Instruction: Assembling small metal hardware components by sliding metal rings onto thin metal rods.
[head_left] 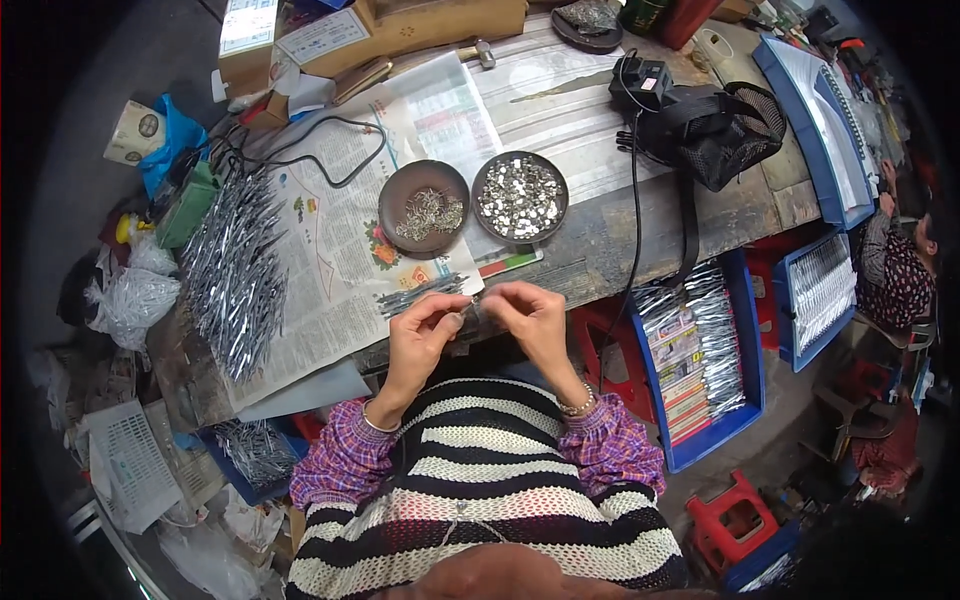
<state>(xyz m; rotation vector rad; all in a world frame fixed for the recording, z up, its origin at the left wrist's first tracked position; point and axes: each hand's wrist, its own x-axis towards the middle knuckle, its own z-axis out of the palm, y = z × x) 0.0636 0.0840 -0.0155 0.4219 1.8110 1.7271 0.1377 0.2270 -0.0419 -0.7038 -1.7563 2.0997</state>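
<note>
Close together at the table's front edge, my left hand [424,338] and my right hand [532,318] both have thumb and fingers pinched. A tiny piece, too small to name, seems to sit between their fingertips. Just beyond them is a brown round dish [400,190] with small thin metal bits. Right beside it, a second dish [483,222] is filled with shiny little metal pieces. A few slim metal strips [415,297] lie on the newspaper [320,325] by my left fingers. Farther left spreads a big heap of slim, pointed metal strips [235,280].
A black mesh bag [735,140] and a black boxy device [642,83] with a hanging cable lie at the back right. A hammer [485,53] rests near cardboard boxes [420,35]. Blue trays [752,350] of metal strips stand right, near a red stool [733,518]. Another person [895,265] sits far right.
</note>
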